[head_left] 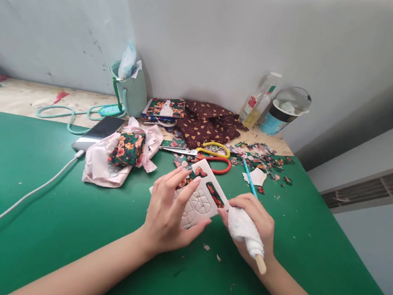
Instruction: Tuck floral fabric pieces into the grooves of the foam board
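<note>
My left hand (172,208) spans a white craft board (214,213), fingers on its upper part and thumb by the lower edge. Grooved outlines cover the board, and dark floral fabric (214,194) fills some of its shapes. In my right hand (258,218), closed, is a wooden-handled tool (260,264) wrapped in white tissue or cloth (245,229). The tool's working end is hidden by my fingers at the board's right corner. Just beyond the board lie scissors (214,152) with yellow and red handles, and a light blue pen-like stick (250,177).
Floral fabric (127,149) on pink cloth (101,165) lies left, beside a phone (99,133) with a white cable (26,201). Behind are a green cup (134,91), maroon fabric (207,124), a bottle (260,100) and a tub (278,118). Fabric scraps (271,161) litter the right.
</note>
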Available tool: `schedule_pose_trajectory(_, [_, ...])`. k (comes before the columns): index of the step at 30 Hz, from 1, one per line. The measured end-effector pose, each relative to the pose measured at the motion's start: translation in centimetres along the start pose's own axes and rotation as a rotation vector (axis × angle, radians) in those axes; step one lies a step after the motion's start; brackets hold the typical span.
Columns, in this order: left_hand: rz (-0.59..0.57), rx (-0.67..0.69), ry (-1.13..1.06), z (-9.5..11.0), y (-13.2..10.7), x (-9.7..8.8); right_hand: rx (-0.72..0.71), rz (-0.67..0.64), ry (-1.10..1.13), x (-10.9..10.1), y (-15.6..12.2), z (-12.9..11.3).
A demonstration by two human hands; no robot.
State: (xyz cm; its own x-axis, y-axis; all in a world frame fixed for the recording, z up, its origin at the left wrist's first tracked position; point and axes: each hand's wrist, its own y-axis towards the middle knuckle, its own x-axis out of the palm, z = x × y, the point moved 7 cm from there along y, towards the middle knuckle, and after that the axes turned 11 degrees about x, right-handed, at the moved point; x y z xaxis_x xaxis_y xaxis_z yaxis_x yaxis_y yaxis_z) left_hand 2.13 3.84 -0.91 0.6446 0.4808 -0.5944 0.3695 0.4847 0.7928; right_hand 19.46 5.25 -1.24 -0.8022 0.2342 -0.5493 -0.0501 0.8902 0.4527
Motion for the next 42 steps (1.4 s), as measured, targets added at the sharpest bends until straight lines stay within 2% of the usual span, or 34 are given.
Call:
schedule_pose_trajectory(5, [-0.008,-0.019,0.002,-0.2,-0.1,0.1,0.030,-0.042,0.039,0.3,-0.1,0.6])
schedule_pose_trajectory(18, [0.002,-0.014,-0.019,-0.1,0.1,0.1,0.009,-0.008,-0.016,0.4,0.0,0.0])
schedule_pose_trajectory(24, [0.007,-0.028,-0.016,-0.2,0.1,0.1,0.006,-0.086,-0.023,0.6,-0.1,-0.1])
schedule_pose_trajectory(30, [0.017,0.058,-0.024,0.5,0.3,-0.2,-0.018,-0.141,0.065,0.5,0.3,-0.2])
schedule_pose_trajectory(32, [0.028,0.079,-0.044,0.6,0.4,-0.4,0.031,-0.141,0.092,0.4,0.5,0.0])
schedule_pose_trajectory(34, [0.095,0.065,-0.057,0.5,0.3,-0.9,0.183,-0.105,0.158,0.3,0.7,1.1])
schedule_pose_trajectory(36, [0.174,-0.043,-0.086,-0.1,0.0,-1.4,0.365,-0.021,0.256,-0.1,0.6,2.8])
schedule_pose_trajectory(38, [0.227,-0.249,-0.198,-1.3,-0.7,-1.3,0.472,0.090,0.359,-0.6,0.4,4.2])
schedule_pose_trajectory(40, [0.270,-0.468,-0.436,-2.4,-1.5,-0.5,0.499,0.168,0.439,-0.9,0.1,5.1])
schedule_pose_trajectory(42, [0.259,-0.624,-0.737,-2.4,-1.8,1.0,0.491,0.168,0.480,-0.8,0.0,5.1])
